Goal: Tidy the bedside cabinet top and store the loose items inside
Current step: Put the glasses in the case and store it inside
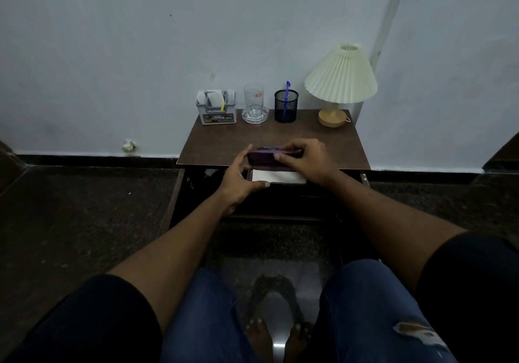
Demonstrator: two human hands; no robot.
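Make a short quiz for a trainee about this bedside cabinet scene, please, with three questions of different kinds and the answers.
1. True or false: the lamp stands at the right end of the cabinet top.
2. Multiple choice: what holds the purple box? A) left hand only B) right hand only C) both hands
3. Fill in: the blue pen stands in the black mesh ____.

Key
1. True.
2. C: the left hand and right hand grip it above the open drawer, where a white paper lies.
3. cup, between the lamp and the glass.
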